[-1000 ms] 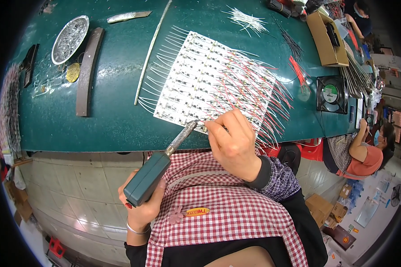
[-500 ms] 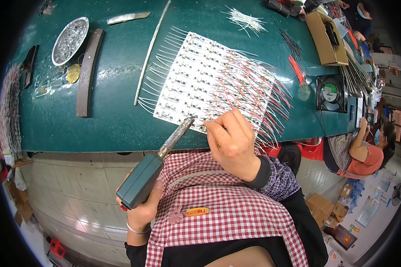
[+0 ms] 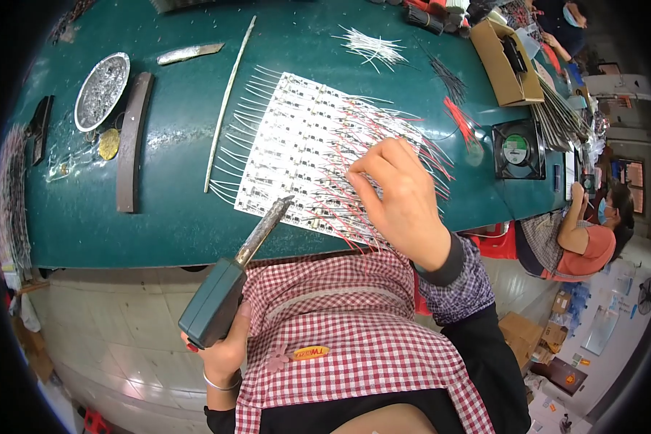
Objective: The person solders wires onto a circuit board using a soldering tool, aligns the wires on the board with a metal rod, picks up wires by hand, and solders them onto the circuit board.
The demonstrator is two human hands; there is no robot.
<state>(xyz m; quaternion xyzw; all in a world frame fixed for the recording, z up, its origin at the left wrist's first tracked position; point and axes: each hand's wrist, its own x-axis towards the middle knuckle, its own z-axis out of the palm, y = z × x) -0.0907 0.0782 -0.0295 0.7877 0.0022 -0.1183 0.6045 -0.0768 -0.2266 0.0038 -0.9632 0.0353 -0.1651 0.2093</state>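
Note:
My left hand [image 3: 224, 354] grips the dark green handle of a soldering iron [image 3: 228, 286]. Its metal tip points up and right, over the near edge of a white circuit board panel [image 3: 296, 152]. The panel lies flat on the green table [image 3: 173, 210], with red and white wires fanning out from its sides. My right hand [image 3: 401, 202] rests on the panel's right part, fingers pinched together on the red wires [image 3: 354, 210] there. What exactly the fingertips hold is too small to tell.
A round metal dish [image 3: 101, 90] and a dark curved bar [image 3: 132, 141] lie at the left. A long thin rod [image 3: 228, 101] sits beside the panel. Loose white wires [image 3: 372, 47], a cardboard box [image 3: 510, 61] and a small fan [image 3: 517, 148] are at the right. Another seated person [image 3: 582, 235] works beyond the table's right end.
My left hand drew the soldering iron back and down toward me. Its tip now sits at the panel's near edge. My right hand stayed on the wires.

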